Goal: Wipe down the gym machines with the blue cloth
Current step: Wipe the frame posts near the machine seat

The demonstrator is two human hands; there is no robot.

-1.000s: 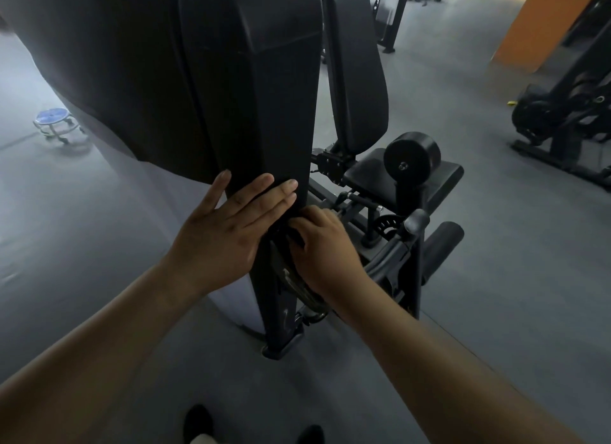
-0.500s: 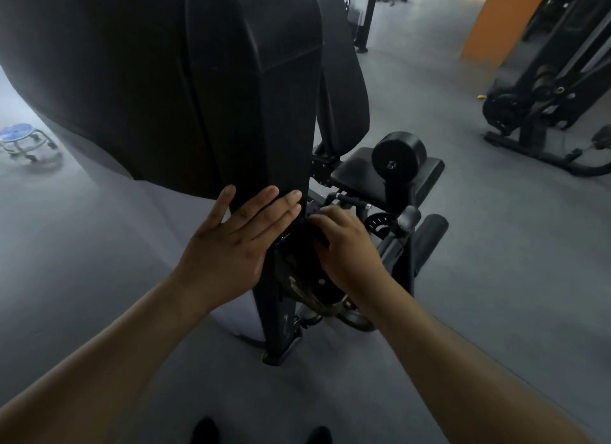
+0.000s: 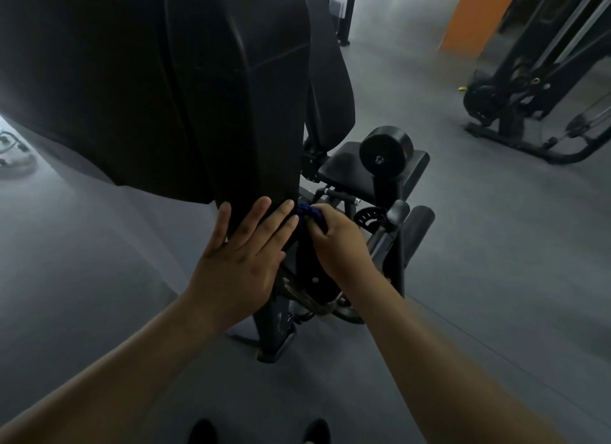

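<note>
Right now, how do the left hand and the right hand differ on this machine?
The left hand lies flat, fingers straight, on the tall black machine cover; the right hand is curled round the bunched blue cloth. The left hand holds nothing; the right hand grips the cloth just right of the cover's edge. Both sit at the cover's lower end, fingertips close together.

Both bare forearms reach from the near edge toward the middle, the left from the near left, the right from the near right. The left hand [image 3: 238, 265] lies flat with straight, slightly spread fingers [image 3: 254, 219], palm against the machine cover [image 3: 258, 129]. Just to its right, the right hand [image 3: 337, 242] shows its back, fingers curled, and grips the blue cloth [image 3: 310, 212] at its far end. The two hands sit close together, fingertips nearly touching.
</note>
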